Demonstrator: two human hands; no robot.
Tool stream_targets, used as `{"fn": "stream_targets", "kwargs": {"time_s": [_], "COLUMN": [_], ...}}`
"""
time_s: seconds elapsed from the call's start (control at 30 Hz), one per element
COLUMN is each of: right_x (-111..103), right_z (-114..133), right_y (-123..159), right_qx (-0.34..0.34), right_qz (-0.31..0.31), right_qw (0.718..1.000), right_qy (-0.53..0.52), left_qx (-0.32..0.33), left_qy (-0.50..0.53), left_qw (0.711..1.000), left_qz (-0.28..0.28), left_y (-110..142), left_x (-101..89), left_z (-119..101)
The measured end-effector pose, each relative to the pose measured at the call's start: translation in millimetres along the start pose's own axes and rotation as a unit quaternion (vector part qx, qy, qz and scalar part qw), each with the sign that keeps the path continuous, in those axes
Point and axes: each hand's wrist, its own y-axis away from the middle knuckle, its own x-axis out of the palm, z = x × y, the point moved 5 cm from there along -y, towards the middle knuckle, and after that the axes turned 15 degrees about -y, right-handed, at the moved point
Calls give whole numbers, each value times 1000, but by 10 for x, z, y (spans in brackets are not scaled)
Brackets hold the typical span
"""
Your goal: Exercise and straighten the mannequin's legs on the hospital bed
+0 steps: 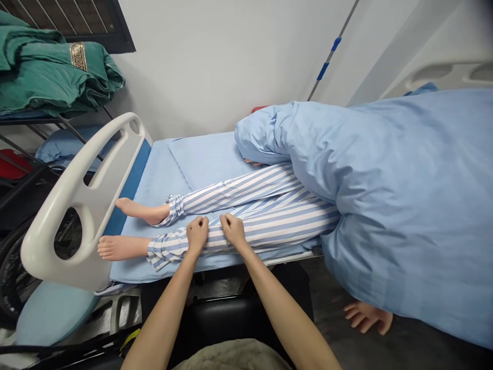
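A manikin lies on a hospital bed (200, 159) in blue-and-white striped trousers (250, 205). Its two bare feet (127, 228) point toward the white footboard (82, 195). My left hand (197, 234) is closed in a fist and rests on the near trouser leg, just below the knee. My right hand (233, 230) is closed too and presses on the same leg right beside it. A light blue duvet (385, 190) covers the manikin's upper body and hangs over the near bed edge. One manikin hand (367, 316) sticks out under the duvet.
Green folded cloth (54, 72) lies on a metal rack (42, 136) at the far left, with a blue pillow (65, 146) below. A white wall stands behind the bed. A pole with blue bands (331, 51) leans at the back. A white side rail (447, 72) shows at the upper right.
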Motion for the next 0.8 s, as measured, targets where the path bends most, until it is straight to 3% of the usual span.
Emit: {"fn": "stream_targets", "kwargs": {"time_s": [0.1,0.2,0.33,0.5,0.63,0.7,0.8], "right_x": [-62,-131,-409,-606,-683,-842,-1251], "right_z": [-140,-113,11,-141,-156,-69,41], "right_y": [-32,-83,-57,17,-59,-114,-146], "right_qx": [35,48,-1,-18,14,14,-14], "right_qz": [-29,-21,-16,-13,-33,-48,-99], "right_qw": [998,995,999,996,999,998,995], "right_qy": [-47,-89,-40,91,22,-22,-9], "left_qx": [5,6,17,26,28,20,25], "left_qy": [25,33,22,50,85,92,70], "left_qw": [1000,999,999,998,994,994,995], "left_qz": [10,12,18,30,55,63,65], "left_y": [6,72,151,119,160,226,339], "left_x": [75,225,360,389,590,719,843], "left_z": [-217,-400,-474,-641,-911,-993,-1064]}}
